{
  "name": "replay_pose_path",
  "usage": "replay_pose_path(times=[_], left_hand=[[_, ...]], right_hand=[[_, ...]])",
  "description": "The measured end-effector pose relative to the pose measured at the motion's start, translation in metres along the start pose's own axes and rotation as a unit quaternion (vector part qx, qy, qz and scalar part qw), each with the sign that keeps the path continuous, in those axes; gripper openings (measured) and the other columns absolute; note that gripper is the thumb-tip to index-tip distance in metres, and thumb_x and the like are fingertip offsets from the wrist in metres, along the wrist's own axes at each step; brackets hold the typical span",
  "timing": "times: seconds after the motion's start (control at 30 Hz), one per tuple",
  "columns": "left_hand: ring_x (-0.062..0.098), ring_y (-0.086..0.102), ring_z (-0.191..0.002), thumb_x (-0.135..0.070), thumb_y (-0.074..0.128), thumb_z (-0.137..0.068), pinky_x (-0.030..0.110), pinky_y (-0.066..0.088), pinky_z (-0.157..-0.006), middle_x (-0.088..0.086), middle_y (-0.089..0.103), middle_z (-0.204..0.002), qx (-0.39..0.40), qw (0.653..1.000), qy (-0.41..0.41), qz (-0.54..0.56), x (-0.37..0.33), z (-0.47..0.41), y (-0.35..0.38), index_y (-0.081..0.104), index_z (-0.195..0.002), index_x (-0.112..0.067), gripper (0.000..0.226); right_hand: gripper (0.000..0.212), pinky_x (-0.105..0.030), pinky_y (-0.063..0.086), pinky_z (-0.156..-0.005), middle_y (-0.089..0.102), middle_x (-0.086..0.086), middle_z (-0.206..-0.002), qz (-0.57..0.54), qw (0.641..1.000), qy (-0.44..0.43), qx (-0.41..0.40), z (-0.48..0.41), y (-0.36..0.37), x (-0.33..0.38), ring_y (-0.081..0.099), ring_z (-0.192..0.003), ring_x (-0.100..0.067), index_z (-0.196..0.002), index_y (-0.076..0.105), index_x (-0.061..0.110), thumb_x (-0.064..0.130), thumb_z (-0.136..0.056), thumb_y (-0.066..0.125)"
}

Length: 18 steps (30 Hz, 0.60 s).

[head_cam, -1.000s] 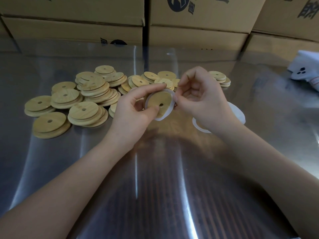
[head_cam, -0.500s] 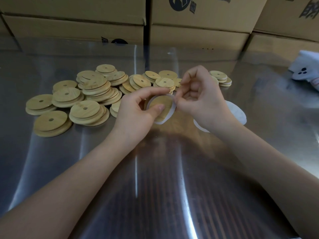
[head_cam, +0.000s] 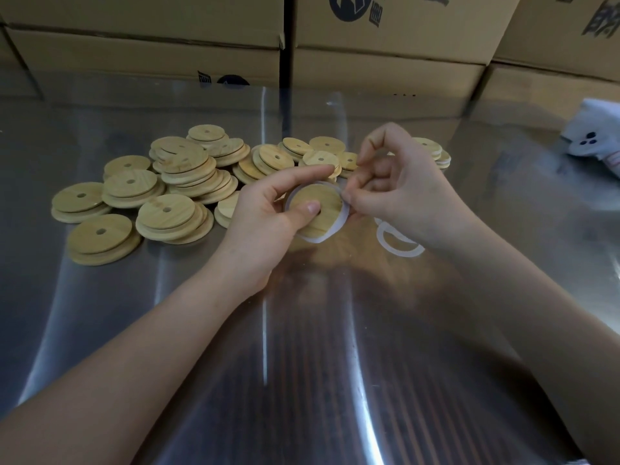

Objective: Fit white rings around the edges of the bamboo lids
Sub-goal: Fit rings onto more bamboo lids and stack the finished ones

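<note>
My left hand (head_cam: pixel 268 209) holds a round bamboo lid (head_cam: pixel 323 206) above the table, thumb pressed on its face near the centre hole, index finger along its top edge. A white ring (head_cam: pixel 335 226) runs around the lid's rim and hangs loose at the lower right. My right hand (head_cam: pixel 399 189) pinches the ring at the lid's right edge with thumb and fingertips. More white rings (head_cam: pixel 399 251) lie on the table under my right wrist, partly hidden. A heap of bamboo lids (head_cam: pixel 167 193) spreads over the table to the left and behind my hands.
The shiny metal table (head_cam: pixel 302 364) reflects light. Cardboard boxes (head_cam: pixel 385 62) form a wall along its far edge. A few lids (head_cam: pixel 432 151) are stacked behind my right hand. A white object with dark dots (head_cam: pixel 593 135) lies at the far right.
The lid has tilted to face me more, and my left thumb has slid onto its centre. My right fingers have moved along the ring at the right edge.
</note>
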<state>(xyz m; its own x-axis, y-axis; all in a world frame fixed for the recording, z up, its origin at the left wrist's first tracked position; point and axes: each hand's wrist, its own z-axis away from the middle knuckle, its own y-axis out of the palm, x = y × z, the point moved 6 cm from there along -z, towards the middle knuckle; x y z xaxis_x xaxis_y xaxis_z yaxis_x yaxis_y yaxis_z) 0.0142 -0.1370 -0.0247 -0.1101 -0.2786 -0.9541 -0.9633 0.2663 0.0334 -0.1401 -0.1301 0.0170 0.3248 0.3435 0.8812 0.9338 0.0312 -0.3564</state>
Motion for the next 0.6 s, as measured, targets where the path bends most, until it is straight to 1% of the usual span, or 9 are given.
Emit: replay_pose_path(times=[0.07, 0.13, 0.2, 0.27, 0.33, 0.4, 0.43, 0.53, 0.6], left_hand=[[0.018, 0.064, -0.113, 0.009, 0.056, -0.091, 0.048, 0.05, -0.101, -0.002, 0.071, -0.114, 0.003, 1.0, -0.004, 0.001, 0.001, 0.0, 0.001, 0.071, -0.106, -0.033, 0.047], [0.018, 0.065, -0.112, 0.009, 0.056, -0.091, 0.046, 0.051, -0.1, -0.001, 0.071, -0.113, -0.004, 1.0, -0.007, 0.002, 0.002, 0.0, -0.001, 0.071, -0.106, -0.031, 0.045], [0.016, 0.067, -0.106, 0.008, 0.058, -0.09, 0.043, 0.055, -0.094, -0.001, 0.072, -0.109, -0.018, 1.0, -0.009, 0.002, 0.002, -0.001, -0.004, 0.072, -0.104, -0.027, 0.04], [0.013, 0.069, -0.097, 0.007, 0.061, -0.088, 0.037, 0.058, -0.086, -0.002, 0.073, -0.103, -0.029, 1.0, -0.007, 0.003, 0.001, -0.001, -0.006, 0.073, -0.101, -0.023, 0.036], [0.008, 0.069, -0.089, 0.007, 0.064, -0.086, 0.029, 0.058, -0.079, -0.006, 0.073, -0.096, -0.034, 0.999, -0.001, -0.002, 0.0, -0.001, -0.008, 0.072, -0.1, -0.019, 0.031], [0.003, 0.069, -0.084, 0.005, 0.068, -0.085, 0.02, 0.056, -0.073, -0.011, 0.073, -0.092, -0.032, 0.999, 0.012, -0.031, -0.002, -0.001, -0.007, 0.072, -0.1, -0.018, 0.027], [0.002, 0.068, -0.084, 0.003, 0.069, -0.084, 0.019, 0.056, -0.073, -0.011, 0.072, -0.092, -0.03, 0.998, 0.02, -0.052, -0.002, -0.001, -0.007, 0.071, -0.099, -0.019, 0.027], [0.005, 0.067, -0.092, 0.002, 0.072, -0.082, 0.023, 0.055, -0.083, -0.01, 0.072, -0.095, -0.018, 0.993, 0.036, -0.111, -0.003, -0.002, -0.004, 0.07, -0.095, -0.026, 0.031], [0.004, 0.067, -0.095, 0.004, 0.072, -0.082, 0.022, 0.054, -0.086, -0.011, 0.072, -0.096, -0.012, 0.991, 0.044, -0.129, -0.004, -0.002, -0.003, 0.069, -0.094, -0.029, 0.035]], right_hand=[[0.036, -0.042, 0.061, -0.066, 0.065, -0.012, -0.072, -0.009, 1.0, -0.001, -0.012, 0.001, 0.001, -0.001, 0.065, -0.061, -0.025, -0.088, 0.045, 0.016, -0.012, -0.081, 0.066], [0.035, -0.034, 0.06, -0.064, 0.066, -0.007, -0.07, -0.019, 1.0, 0.003, -0.024, 0.001, 0.002, -0.003, 0.066, -0.061, -0.02, -0.089, 0.047, 0.016, -0.011, -0.081, 0.067], [0.035, -0.028, 0.057, -0.063, 0.067, -0.005, -0.07, -0.025, 0.999, 0.009, -0.025, 0.0, 0.004, -0.005, 0.066, -0.06, -0.017, -0.089, 0.047, 0.016, -0.01, -0.08, 0.069], [0.034, -0.026, 0.056, -0.061, 0.067, -0.006, -0.069, -0.039, 0.999, 0.018, -0.027, 0.001, 0.006, -0.008, 0.065, -0.06, -0.017, -0.089, 0.048, 0.015, -0.009, -0.08, 0.07], [0.034, -0.025, 0.055, -0.059, 0.066, -0.005, -0.068, -0.057, 0.997, 0.03, -0.033, 0.001, 0.008, -0.011, 0.065, -0.06, -0.016, -0.089, 0.048, 0.015, -0.009, -0.08, 0.07], [0.034, -0.026, 0.055, -0.06, 0.066, -0.004, -0.067, -0.061, 0.997, 0.032, -0.038, 0.001, 0.007, -0.013, 0.064, -0.06, -0.016, -0.089, 0.048, 0.016, -0.009, -0.08, 0.07], [0.036, -0.028, 0.055, -0.061, 0.066, -0.002, -0.067, -0.052, 0.997, 0.028, -0.04, 0.001, 0.006, -0.013, 0.063, -0.06, -0.016, -0.089, 0.047, 0.017, -0.009, -0.08, 0.07], [0.039, -0.038, 0.055, -0.068, 0.065, 0.0, -0.068, -0.004, 0.999, 0.004, -0.036, 0.001, 0.008, -0.012, 0.059, -0.062, -0.018, -0.09, 0.046, 0.021, -0.009, -0.08, 0.069], [0.041, -0.042, 0.055, -0.07, 0.064, 0.0, -0.069, 0.004, 1.0, 0.0, -0.029, 0.001, 0.01, -0.012, 0.059, -0.063, -0.019, -0.089, 0.045, 0.023, -0.009, -0.079, 0.069]])
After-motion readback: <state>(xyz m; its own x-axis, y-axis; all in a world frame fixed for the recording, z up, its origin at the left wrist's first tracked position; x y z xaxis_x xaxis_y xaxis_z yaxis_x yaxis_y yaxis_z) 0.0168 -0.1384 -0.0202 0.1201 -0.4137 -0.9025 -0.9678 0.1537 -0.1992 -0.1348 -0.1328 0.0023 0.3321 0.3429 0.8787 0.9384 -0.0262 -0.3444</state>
